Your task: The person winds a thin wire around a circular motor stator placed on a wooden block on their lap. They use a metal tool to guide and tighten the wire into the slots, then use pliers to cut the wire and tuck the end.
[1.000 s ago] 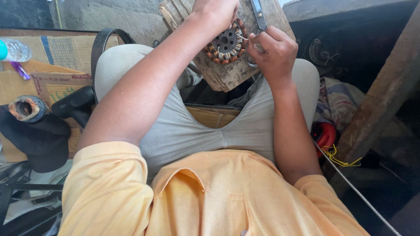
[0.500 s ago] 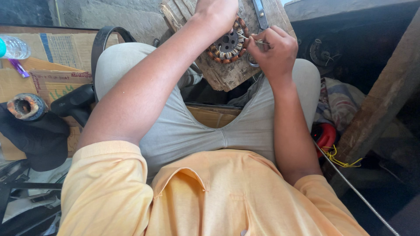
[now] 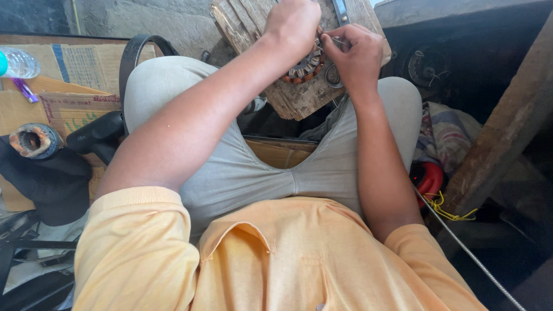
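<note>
Head view, looking down past a yellow shirt [image 3: 299, 259] and grey trousers [image 3: 247, 167]: the left hand [image 3: 296, 23] is closed in a loose fist on top of a round stator [image 3: 305, 63], a ring of metal teeth wound with copper-coloured coils. Its grip covers the upper part of the ring, so how firmly the fingers clasp it cannot be told. The right hand [image 3: 357, 55] sits just beside, at the ring's right edge, with its fingertips pinched together on something thin and pale, seemingly a strand of wire, though it is too small to be sure. A small round metal piece [image 3: 333, 75] lies under this hand, touching the stator's side.

The stator rests on a rough, splintered wooden block [image 3: 299, 98], which lies between the person's knees, with grey concrete behind it. A flat metal tool [image 3: 340, 10] lies on the block above the right hand.

Further out on the left lie flattened cardboard [image 3: 69, 69], a plastic bottle [image 3: 17, 62], a black strap loop [image 3: 129, 57] and a rusty cylindrical part [image 3: 34, 140] on dark cloth. On the right are a slanting wooden beam [image 3: 501, 144], a red object [image 3: 427, 177], yellow wire [image 3: 449, 210] and a thin steel cable [image 3: 472, 256].
</note>
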